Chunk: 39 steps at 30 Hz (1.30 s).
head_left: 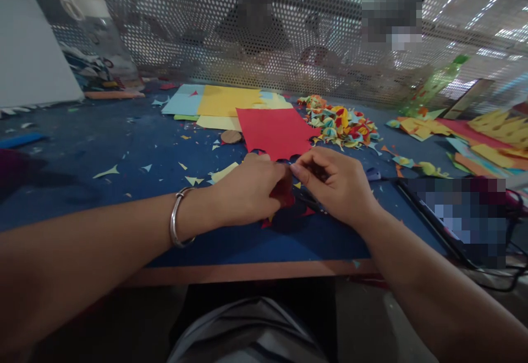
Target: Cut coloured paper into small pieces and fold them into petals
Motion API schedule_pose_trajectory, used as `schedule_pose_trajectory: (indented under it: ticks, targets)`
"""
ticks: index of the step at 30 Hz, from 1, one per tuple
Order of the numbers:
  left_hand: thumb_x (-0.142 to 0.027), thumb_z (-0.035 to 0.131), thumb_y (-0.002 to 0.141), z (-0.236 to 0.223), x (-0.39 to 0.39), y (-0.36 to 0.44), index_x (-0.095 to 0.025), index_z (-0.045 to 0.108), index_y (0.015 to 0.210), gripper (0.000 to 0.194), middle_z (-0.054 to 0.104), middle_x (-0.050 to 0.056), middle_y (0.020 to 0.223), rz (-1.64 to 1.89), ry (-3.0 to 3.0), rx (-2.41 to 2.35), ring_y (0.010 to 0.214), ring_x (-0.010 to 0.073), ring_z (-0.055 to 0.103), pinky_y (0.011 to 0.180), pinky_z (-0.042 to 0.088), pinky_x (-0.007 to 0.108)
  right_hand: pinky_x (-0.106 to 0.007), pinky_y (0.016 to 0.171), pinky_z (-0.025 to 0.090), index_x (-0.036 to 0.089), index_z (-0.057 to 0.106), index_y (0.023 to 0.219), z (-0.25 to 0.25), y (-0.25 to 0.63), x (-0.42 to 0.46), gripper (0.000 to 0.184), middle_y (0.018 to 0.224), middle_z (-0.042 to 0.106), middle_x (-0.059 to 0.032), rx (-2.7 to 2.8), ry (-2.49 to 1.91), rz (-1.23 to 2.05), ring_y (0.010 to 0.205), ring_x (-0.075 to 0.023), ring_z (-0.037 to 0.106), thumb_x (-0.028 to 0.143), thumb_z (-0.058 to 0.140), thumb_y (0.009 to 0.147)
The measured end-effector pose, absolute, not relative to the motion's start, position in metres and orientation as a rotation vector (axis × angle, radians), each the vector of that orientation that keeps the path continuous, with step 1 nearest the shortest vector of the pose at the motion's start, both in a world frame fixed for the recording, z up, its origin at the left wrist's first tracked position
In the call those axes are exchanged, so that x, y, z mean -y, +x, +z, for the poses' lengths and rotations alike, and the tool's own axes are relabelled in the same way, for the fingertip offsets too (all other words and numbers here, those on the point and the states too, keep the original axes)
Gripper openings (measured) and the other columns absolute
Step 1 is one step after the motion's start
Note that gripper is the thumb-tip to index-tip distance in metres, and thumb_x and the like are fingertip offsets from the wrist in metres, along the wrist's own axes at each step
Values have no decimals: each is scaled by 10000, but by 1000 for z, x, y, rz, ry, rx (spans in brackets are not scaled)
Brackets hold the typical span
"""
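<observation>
Both hands meet above the near middle of the blue table. My left hand [256, 190], with a silver bangle at its wrist, is closed, and a small piece of dark red paper [285, 193] shows under its fingers. My right hand [336, 181] is closed in a pinch right beside it; what lies between its fingertips is too small to make out. Just beyond the hands lies a red paper sheet [276, 131] with scalloped cut-outs along its edge. Dark-handled scissors [312, 202] seem to lie under the hands, partly hidden.
Yellow paper [231, 100] and light-blue sheets lie behind. A heap of folded colourful paper pieces [342, 124] is to their right, near a wooden disc [231, 136]. Scraps dot the table. A tablet-like device [457, 220], green bottle [439, 85] and clear bottle [109, 49] stand around; a perforated screen is behind.
</observation>
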<state>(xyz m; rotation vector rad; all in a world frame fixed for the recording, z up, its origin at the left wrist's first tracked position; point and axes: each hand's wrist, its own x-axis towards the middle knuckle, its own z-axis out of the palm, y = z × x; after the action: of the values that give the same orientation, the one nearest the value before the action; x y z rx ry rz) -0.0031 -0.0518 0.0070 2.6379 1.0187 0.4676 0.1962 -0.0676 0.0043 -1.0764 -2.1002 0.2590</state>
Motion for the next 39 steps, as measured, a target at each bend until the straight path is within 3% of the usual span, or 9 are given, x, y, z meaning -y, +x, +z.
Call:
schedule_pose_trajectory:
  ticks: [3, 7, 10, 15, 20, 29, 33, 39]
  targets:
    - [-234, 652, 843, 6, 45, -9, -173, 676, 943, 120, 700, 38, 822, 748, 2402, -1053, 774, 195, 636, 689, 451, 311, -261, 568, 373, 174, 646, 815, 5, 196, 70, 162, 715, 553, 16, 2043, -1087, 273, 614, -96, 483, 255, 628, 954]
    - [-250, 787, 754, 6, 36, -15, -157, 645, 1018, 313, 669, 9, 816, 1012, 1826, -974, 766, 149, 641, 704, 511, 277, -258, 566, 385, 186, 639, 827, 8, 195, 73, 132, 724, 561, 14, 2031, -1037, 230, 626, -101, 492, 244, 643, 946]
    - [-143, 819, 694, 8, 36, -15, -145, 652, 993, 343, 665, 8, 847, 1012, 1471, -929, 784, 122, 647, 726, 523, 258, -242, 546, 411, 192, 650, 893, 8, 195, 74, 57, 795, 593, -3, 2073, -998, 253, 646, -103, 521, 234, 667, 927]
    - [-28, 732, 742, 12, 40, -11, -140, 654, 957, 255, 697, 15, 770, 953, 1120, -888, 704, 108, 670, 635, 498, 218, -245, 529, 418, 212, 657, 968, 6, 197, 73, 106, 837, 615, -16, 2190, -934, 215, 668, -121, 539, 280, 712, 908]
    - [-41, 739, 758, 11, 40, -11, -150, 647, 964, 251, 692, 3, 744, 960, 1110, -924, 672, 107, 660, 602, 484, 214, -276, 613, 437, 205, 678, 980, 6, 197, 72, 67, 842, 637, -25, 2248, -862, 164, 711, -133, 559, 264, 672, 948]
    - [-254, 767, 821, 6, 49, -13, -162, 607, 1144, 372, 704, 23, 875, 972, 1546, -834, 834, 150, 695, 764, 569, 290, -275, 597, 425, 201, 641, 852, 6, 196, 72, 75, 767, 584, -5, 2139, -996, 220, 655, -121, 523, 204, 633, 927]
    - [-219, 816, 763, 7, 52, -13, -162, 560, 1166, 480, 713, 32, 902, 989, 1575, -783, 857, 160, 718, 782, 587, 290, -279, 601, 425, 198, 646, 839, 8, 195, 71, 76, 757, 581, -1, 2129, -1013, 225, 646, -118, 518, 203, 644, 915]
    - [-213, 786, 786, 5, 54, -11, -179, 549, 1147, 433, 736, 41, 900, 1032, 1649, -807, 867, 175, 740, 781, 590, 298, -269, 569, 408, 201, 638, 833, 7, 195, 72, 88, 757, 579, -1, 2113, -1041, 231, 634, -114, 504, 214, 649, 920]
